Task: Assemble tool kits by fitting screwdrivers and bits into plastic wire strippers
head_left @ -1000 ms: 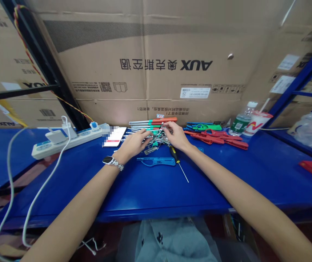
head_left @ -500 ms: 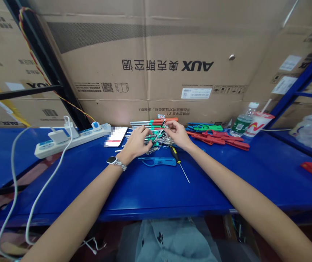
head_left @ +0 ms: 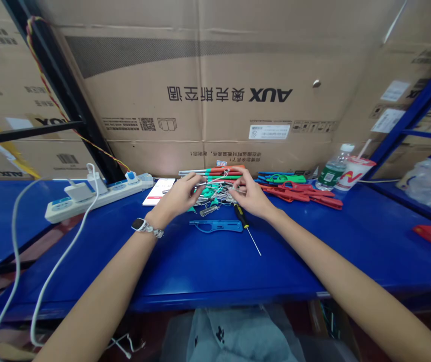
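Observation:
My left hand [head_left: 180, 193] is closed in a pinch on a thin silvery rod [head_left: 201, 184] over a pile of small parts. My right hand [head_left: 252, 193] curls at the pile's right side, thumb and fingers close together; what is between them is too small to make out. Below the hands, the heap of wires, metal bits and green pieces [head_left: 215, 193] spreads on the table. Behind it lie long-nosed lighters [head_left: 223, 171] with orange and green bodies. A blue lighter shell [head_left: 219, 226] and a black-and-yellow screwdriver [head_left: 242, 217] rest in front.
Red plastic shells [head_left: 298, 192] and a green shell [head_left: 289, 178] lie to the right, before a water bottle [head_left: 331, 171] and a paper cup [head_left: 354, 173]. On the left are a lit phone [head_left: 157, 192] and a power strip [head_left: 87, 198] with cables. Cardboard [head_left: 208, 115] walls the back.
My left hand has drawn left and back from the heap, now with the silvery rod in its fingers, uncovering green pieces. My right hand has shifted slightly right and down.

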A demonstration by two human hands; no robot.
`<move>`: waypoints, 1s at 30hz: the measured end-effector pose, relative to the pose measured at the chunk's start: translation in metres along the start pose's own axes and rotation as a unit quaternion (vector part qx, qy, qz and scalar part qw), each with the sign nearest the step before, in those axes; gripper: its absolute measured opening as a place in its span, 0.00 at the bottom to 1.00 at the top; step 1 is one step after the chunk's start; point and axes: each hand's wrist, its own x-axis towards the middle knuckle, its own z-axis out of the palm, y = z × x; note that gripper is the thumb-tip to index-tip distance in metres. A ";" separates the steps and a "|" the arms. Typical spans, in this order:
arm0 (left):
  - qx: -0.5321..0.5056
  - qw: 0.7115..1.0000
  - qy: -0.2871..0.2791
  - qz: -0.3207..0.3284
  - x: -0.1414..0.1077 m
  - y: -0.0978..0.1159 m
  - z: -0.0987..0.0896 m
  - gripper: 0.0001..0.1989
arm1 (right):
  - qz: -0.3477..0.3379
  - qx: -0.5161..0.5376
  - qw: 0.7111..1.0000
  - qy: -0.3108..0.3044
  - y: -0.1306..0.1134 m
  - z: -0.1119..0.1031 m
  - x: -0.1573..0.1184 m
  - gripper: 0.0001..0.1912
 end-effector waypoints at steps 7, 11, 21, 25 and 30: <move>-0.007 0.999 -0.031 0.014 -0.004 0.024 -0.018 0.13 | -0.021 -0.079 0.995 -0.052 -0.012 -0.001 -0.016 0.13; -0.017 0.997 -0.072 -0.019 -0.009 0.027 -0.021 0.17 | -0.005 -0.039 0.997 -0.069 -0.017 0.004 -0.015 0.10; -0.058 0.968 -0.194 -0.148 -0.015 0.022 -0.019 0.15 | -0.008 -0.044 0.991 -0.124 -0.012 0.018 -0.019 0.11; -0.075 0.952 -0.240 -0.176 -0.016 0.022 -0.021 0.12 | -0.030 -0.080 0.987 -0.139 -0.010 0.019 -0.021 0.07; -0.083 0.944 -0.256 -0.192 -0.019 0.025 -0.022 0.09 | -0.075 -0.116 0.984 -0.115 -0.023 0.014 -0.028 0.03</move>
